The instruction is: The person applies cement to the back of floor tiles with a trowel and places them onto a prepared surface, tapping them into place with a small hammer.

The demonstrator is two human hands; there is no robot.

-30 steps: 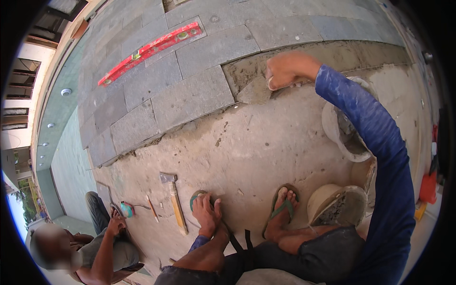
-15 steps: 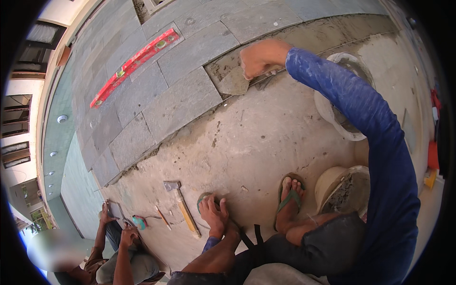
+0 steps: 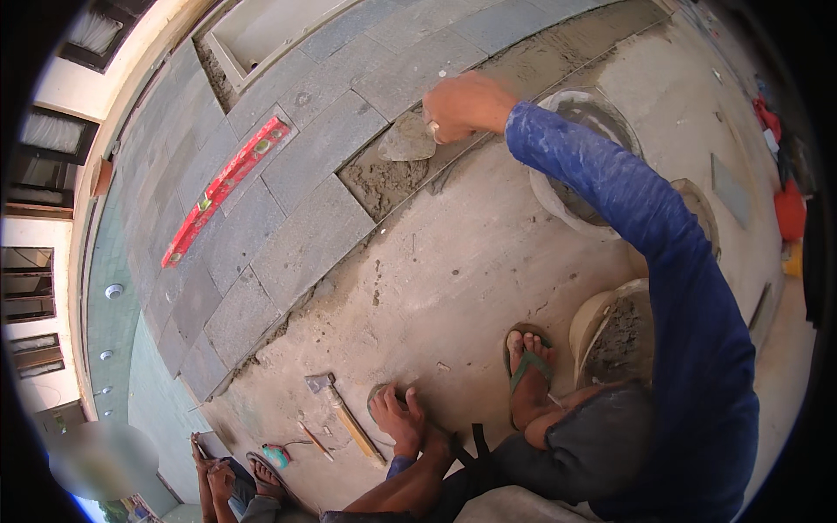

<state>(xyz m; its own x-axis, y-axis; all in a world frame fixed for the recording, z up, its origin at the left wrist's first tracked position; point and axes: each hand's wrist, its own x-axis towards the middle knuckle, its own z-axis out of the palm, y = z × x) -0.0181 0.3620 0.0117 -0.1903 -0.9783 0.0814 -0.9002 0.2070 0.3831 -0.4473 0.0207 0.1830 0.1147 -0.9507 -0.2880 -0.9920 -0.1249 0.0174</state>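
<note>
Along the lower edge of the grey slabs (image 3: pixel 314 240), we see the trowel (image 3: pixel 407 139) lying over a strip of wet mortar (image 3: pixel 375 185). Half a second ago its blade covered more of the corner beside the nearest slab's end; now it sits farther up, close to the upper row, and rough, lumpy mortar shows there. We take this to mean the bed is being worked and is uneven at that end.

Our right grip (image 3: pixel 466 106) is closed around the trowel, its handle hidden by the fingers. Our left grip (image 3: pixel 399 418) rests on the left foot, fingers loosely bent and apart, with nothing visible in it.

Across the slabs lies a red spirit level (image 3: pixel 227 192). We squat on bare, stained concrete (image 3: pixel 471 261), where a wooden-handled hammer (image 3: pixel 353 429) and a thin stick (image 3: pixel 315 440) lie near the left foot. Beneath the right forearm stands one bucket (image 3: pixel 549 187); nearer the right knee, a tilted bucket (image 3: pixel 586 327) holds grey mix.

Off to the left, a co-worker's hands (image 3: pixel 221 479) show at the lower edge, beside a green surface (image 3: pixel 109 327) with round white fittings and a pale wall with dark-framed windows (image 3: pixel 51 199).
</note>
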